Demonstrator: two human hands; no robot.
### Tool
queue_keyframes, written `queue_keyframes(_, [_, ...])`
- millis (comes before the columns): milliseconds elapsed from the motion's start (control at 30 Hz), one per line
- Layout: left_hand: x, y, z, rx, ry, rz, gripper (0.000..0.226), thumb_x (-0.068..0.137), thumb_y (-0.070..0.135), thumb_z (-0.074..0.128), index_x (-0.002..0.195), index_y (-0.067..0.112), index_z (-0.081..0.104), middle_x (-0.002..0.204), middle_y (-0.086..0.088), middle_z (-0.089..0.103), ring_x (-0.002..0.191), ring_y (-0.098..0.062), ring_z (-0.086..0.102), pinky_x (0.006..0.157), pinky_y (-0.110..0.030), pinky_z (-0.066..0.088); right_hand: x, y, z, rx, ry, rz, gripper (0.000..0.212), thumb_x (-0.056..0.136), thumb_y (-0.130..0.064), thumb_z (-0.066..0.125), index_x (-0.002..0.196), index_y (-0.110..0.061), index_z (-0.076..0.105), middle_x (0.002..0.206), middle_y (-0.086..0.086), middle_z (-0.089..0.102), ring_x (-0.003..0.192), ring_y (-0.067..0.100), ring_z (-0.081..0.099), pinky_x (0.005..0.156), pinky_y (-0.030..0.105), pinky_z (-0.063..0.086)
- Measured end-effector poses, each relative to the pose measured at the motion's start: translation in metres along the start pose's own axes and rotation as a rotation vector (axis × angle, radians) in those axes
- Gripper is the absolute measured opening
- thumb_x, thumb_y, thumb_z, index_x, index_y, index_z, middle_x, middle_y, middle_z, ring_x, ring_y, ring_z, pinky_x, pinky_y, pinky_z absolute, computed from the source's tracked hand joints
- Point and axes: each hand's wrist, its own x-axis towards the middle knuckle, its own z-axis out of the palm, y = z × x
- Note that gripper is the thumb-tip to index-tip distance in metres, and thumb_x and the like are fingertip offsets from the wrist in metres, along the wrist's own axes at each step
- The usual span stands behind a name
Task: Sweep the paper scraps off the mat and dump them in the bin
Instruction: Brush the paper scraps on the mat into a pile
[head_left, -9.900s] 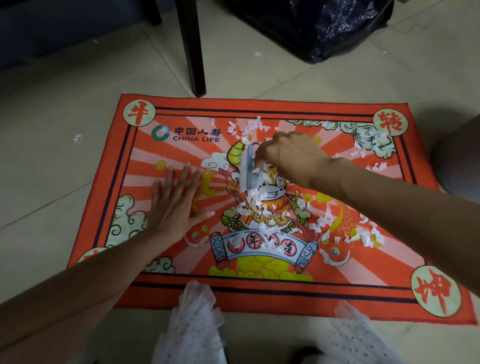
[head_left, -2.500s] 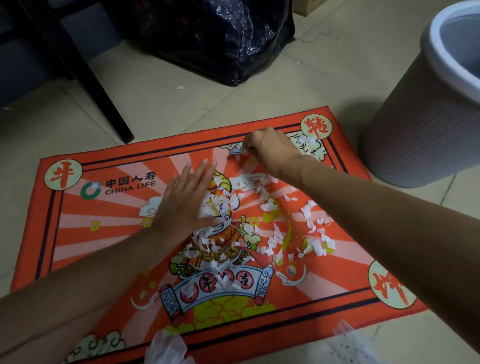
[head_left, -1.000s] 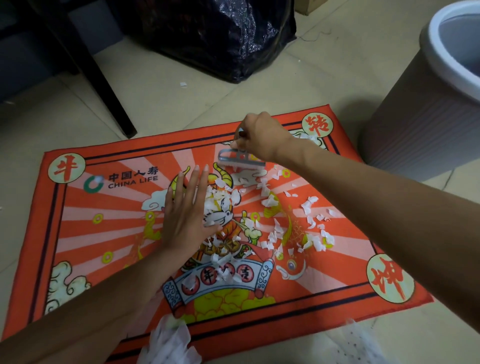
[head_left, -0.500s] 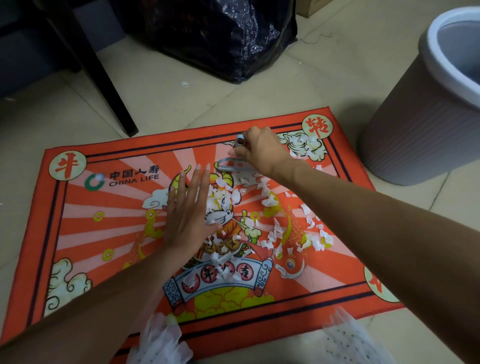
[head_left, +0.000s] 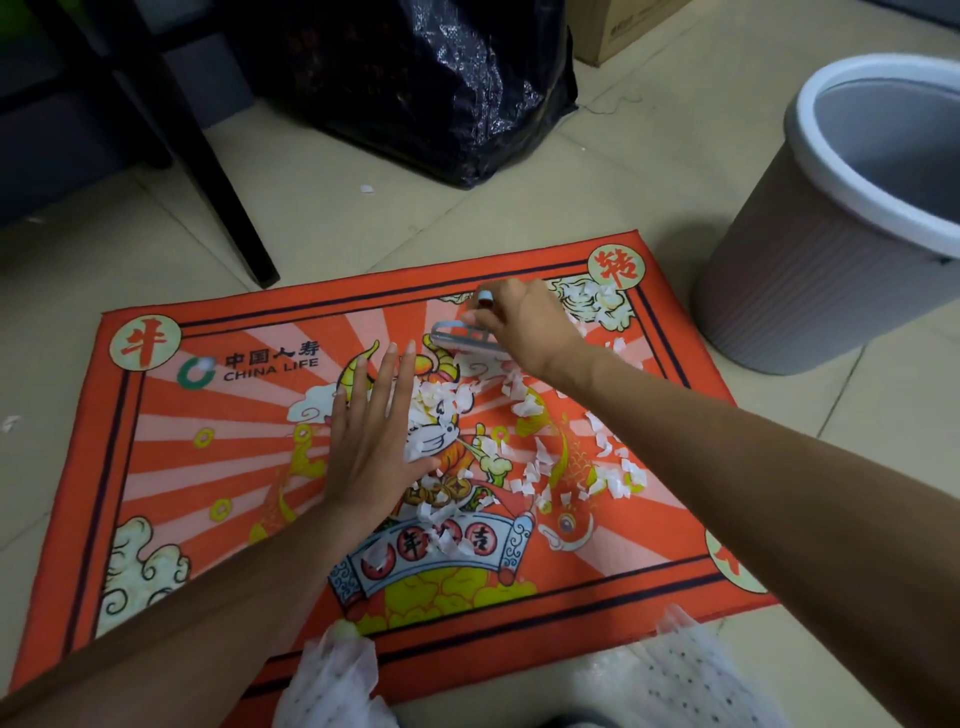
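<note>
A red printed mat lies on the tiled floor. White paper scraps are strewn over its middle and right part, with more in the far right corner. My right hand grips a small grey brush that rests on the mat near the far edge, just above the scraps. My left hand lies flat on the mat with fingers spread, beside the left edge of the scrap pile. A grey bin with a white rim stands on the floor to the right of the mat.
A black plastic bag sits beyond the mat, with a dark furniture leg to its left and a cardboard box behind. Stray scraps lie on the tiles. White dotted fabric shows at the near edge.
My right hand has swept the brush around the mat's far part, pulling scraps toward the middle. My left hand has moved from the mat's left half to the pile's edge.
</note>
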Motion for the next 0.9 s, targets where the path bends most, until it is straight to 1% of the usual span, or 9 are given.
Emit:
queue_keyframes(67, [-0.002, 0.003, -0.002, 0.007, -0.006, 0.004, 0.135, 0.062, 0.049, 0.087, 0.156, 0.025, -0.007, 0.165, -0.003, 0.004, 0.151, -0.032, 0.002, 0.118, -0.054, 0.013, -0.012, -0.003, 0.009, -0.001, -0.078, 0.0, 0.024, 0.1, -0.028, 0.05, 0.102, -0.008, 0.065, 0.084, 0.004, 0.066, 0.062, 0.014, 0.059, 0.054, 0.022, 0.047])
queue_keyframes(200, [-0.001, 0.004, 0.001, 0.021, -0.003, 0.007, 0.136, 0.061, 0.05, 0.088, 0.157, 0.025, -0.005, 0.165, -0.004, 0.006, 0.15, -0.034, 0.004, 0.117, -0.056, 0.014, -0.036, -0.013, 0.024, -0.12, -0.184, -0.087, 0.02, 0.101, -0.024, 0.047, 0.099, -0.01, 0.062, 0.085, 0.007, 0.063, 0.072, 0.025, 0.062, 0.068, 0.034, 0.054])
queue_keyframes(300, [-0.002, 0.008, 0.005, 0.024, -0.033, 0.011, 0.135, 0.061, 0.052, 0.086, 0.157, 0.024, -0.004, 0.165, -0.002, 0.001, 0.151, -0.032, 0.001, 0.117, -0.057, 0.014, -0.05, -0.012, 0.024, -0.146, -0.202, -0.162, 0.018, 0.099, -0.017, 0.049, 0.111, -0.015, 0.062, 0.096, 0.012, 0.066, 0.084, 0.029, 0.064, 0.068, 0.03, 0.047])
queue_keyframes(433, [-0.001, 0.013, 0.009, 0.021, -0.056, 0.027, 0.135, 0.061, 0.055, 0.084, 0.156, 0.028, -0.008, 0.165, -0.001, -0.001, 0.151, -0.031, -0.002, 0.118, -0.058, 0.011, -0.061, -0.014, 0.013, -0.38, -0.318, -0.371, 0.043, 0.089, 0.002, 0.055, 0.129, -0.015, 0.054, 0.111, 0.011, 0.064, 0.093, 0.029, 0.065, 0.071, 0.034, 0.051])
queue_keyframes(500, [0.003, 0.016, 0.01, 0.024, -0.057, 0.022, 0.135, 0.062, 0.057, 0.082, 0.155, 0.029, -0.012, 0.165, 0.0, -0.003, 0.151, -0.028, -0.007, 0.118, -0.054, 0.008, -0.064, -0.02, 0.0, -0.546, -0.356, -0.461, 0.047, 0.089, 0.004, 0.055, 0.133, -0.012, 0.049, 0.121, 0.009, 0.058, 0.102, 0.027, 0.063, 0.077, 0.033, 0.051])
queue_keyframes(567, [0.006, 0.021, 0.01, 0.03, -0.055, 0.025, 0.135, 0.062, 0.057, 0.082, 0.156, 0.027, -0.011, 0.165, -0.001, -0.002, 0.15, -0.028, -0.005, 0.119, -0.054, 0.01, -0.067, -0.025, -0.013, -0.642, -0.355, -0.553, 0.045, 0.092, 0.002, 0.052, 0.135, -0.008, 0.045, 0.127, 0.008, 0.055, 0.108, 0.026, 0.06, 0.079, 0.03, 0.049])
queue_keyframes(667, [0.008, 0.028, 0.008, 0.021, -0.037, 0.04, 0.135, 0.061, 0.054, 0.085, 0.156, 0.024, -0.006, 0.165, -0.005, 0.006, 0.15, -0.033, 0.004, 0.118, -0.057, 0.016, -0.064, -0.021, -0.031, -0.699, -0.308, -0.633, 0.041, 0.092, 0.001, 0.051, 0.131, -0.008, 0.048, 0.119, 0.006, 0.057, 0.1, 0.024, 0.063, 0.069, 0.027, 0.045])
queue_keyframes(767, [0.015, 0.032, 0.001, 0.017, -0.016, 0.061, 0.135, 0.061, 0.056, 0.083, 0.156, 0.024, -0.008, 0.164, -0.003, 0.003, 0.151, -0.031, 0.003, 0.117, -0.055, 0.015, -0.047, 0.0, -0.051, -0.721, -0.264, -0.598, 0.038, 0.087, 0.002, 0.055, 0.121, -0.013, 0.057, 0.112, 0.004, 0.061, 0.093, 0.023, 0.064, 0.071, 0.03, 0.052])
queue_keyframes(900, [0.028, 0.038, -0.004, -0.002, -0.022, 0.089, 0.133, 0.065, 0.059, 0.079, 0.156, 0.025, -0.011, 0.164, 0.002, -0.003, 0.151, -0.028, -0.004, 0.12, -0.055, 0.012, -0.027, 0.033, -0.083, -0.751, -0.175, -0.479, 0.04, 0.088, 0.002, 0.05, 0.123, -0.015, 0.058, 0.114, 0.006, 0.063, 0.1, 0.027, 0.064, 0.079, 0.036, 0.053])
